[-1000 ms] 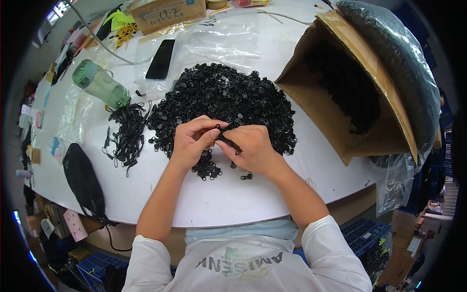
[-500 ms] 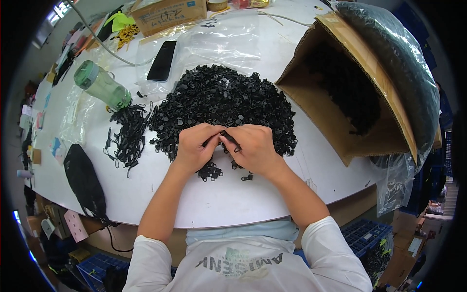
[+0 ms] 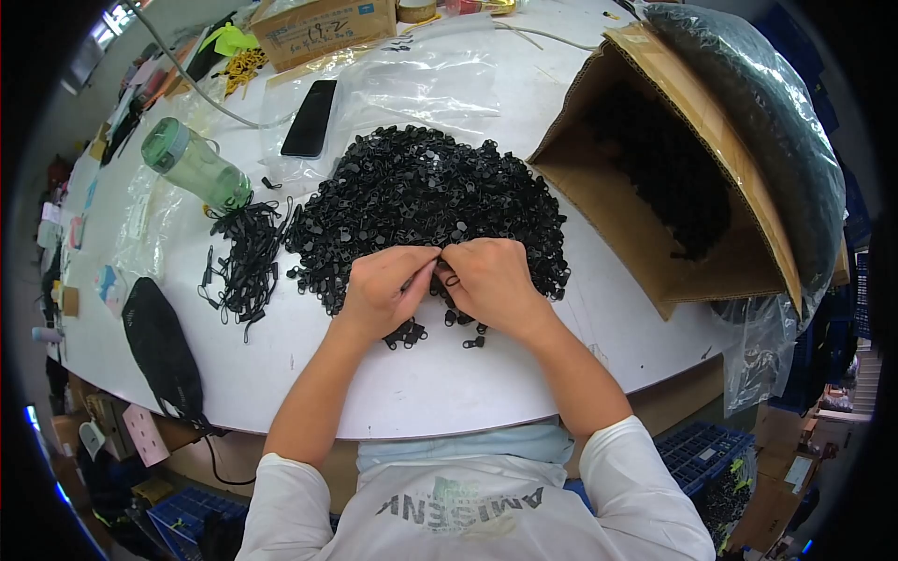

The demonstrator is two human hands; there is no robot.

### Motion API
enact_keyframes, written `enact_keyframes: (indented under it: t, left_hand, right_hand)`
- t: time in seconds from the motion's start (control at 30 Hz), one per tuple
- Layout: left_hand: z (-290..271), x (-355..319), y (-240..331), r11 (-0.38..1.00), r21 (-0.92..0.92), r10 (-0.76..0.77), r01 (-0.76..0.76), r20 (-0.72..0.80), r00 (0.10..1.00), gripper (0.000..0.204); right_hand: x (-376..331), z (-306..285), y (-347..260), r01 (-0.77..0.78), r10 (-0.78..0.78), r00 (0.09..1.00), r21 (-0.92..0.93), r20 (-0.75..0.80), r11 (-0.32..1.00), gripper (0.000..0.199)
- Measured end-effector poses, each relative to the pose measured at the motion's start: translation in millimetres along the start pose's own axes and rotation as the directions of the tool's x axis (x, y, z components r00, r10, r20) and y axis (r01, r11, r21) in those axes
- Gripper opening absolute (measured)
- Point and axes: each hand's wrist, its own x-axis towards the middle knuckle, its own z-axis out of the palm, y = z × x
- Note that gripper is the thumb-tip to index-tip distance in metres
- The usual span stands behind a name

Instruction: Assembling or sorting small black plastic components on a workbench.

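My left hand [image 3: 379, 292] and my right hand [image 3: 494, 285] meet at the near edge of a large heap of small black zipper sliders [image 3: 421, 187]. Both are closed, thumbs and forefingers pinched together around a small black zipper pull [image 3: 451, 278]. A dark loop of it shows by my right fingers; the rest is hidden by the fingertips. Several loose sliders [image 3: 473, 342] lie just below my hands. To the left is a tangled pile of black corded zipper pulls [image 3: 248, 262].
A green bottle [image 3: 196, 164] lies above the corded pile, near a phone [image 3: 310, 119] on clear plastic. At the right a cardboard box [image 3: 617, 215] on its side holds black pieces. A black pouch [image 3: 163, 346] rests near the table's left edge; another carton [image 3: 323, 33] stands behind.
Both hands have shifted slightly and the fingertips have drawn closer together. The black piece, more exposed before, is now mostly covered by the fingers.
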Motion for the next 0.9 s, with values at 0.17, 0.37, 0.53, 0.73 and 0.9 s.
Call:
enact_keyframes:
  t: [0.17, 0.37, 0.53, 0.73, 0.9]
  left_hand:
    - [-3.1, 0.3, 2.9, 0.937, -0.165, -0.308, 0.307, 0.017, 0.951, 0.005]
    - [3.2, -6.8, 3.7, 0.617, -0.665, -0.401, 0.422, 0.196, 0.895, 0.005]
    - [-1.1, -4.0, 6.2, 0.782, -0.514, -0.28, 0.352, 0.215, 0.936, 0.008]
    - [-1.9, -3.3, -6.6, 0.999, 0.001, 0.045, -0.046, -0.15, 0.988, 0.015]
    - [-6.7, -0.9, -0.8, 0.976, -0.169, -0.133, 0.137, 0.033, 0.991, 0.008]
  right_hand:
    - [0.8, -3.4, -3.5, -0.047, 0.047, 0.999, 0.035, 0.001, 0.998, 0.018]
    - [1.3, -10.5, -5.8, -0.034, 0.033, 0.999, 0.052, 0.026, 0.998, 0.016]
    - [-1.0, -8.6, -4.7, -0.045, 0.043, 0.999, 0.088, 0.026, 0.995, 0.017]
    - [0.0, -9.3, -2.1, -0.091, 0.055, 0.993, 0.401, 0.102, 0.911, 0.014]
    - [1.3, -11.3, -1.9, -0.041, 0.021, 0.997, 0.294, 0.073, 0.955, 0.014]
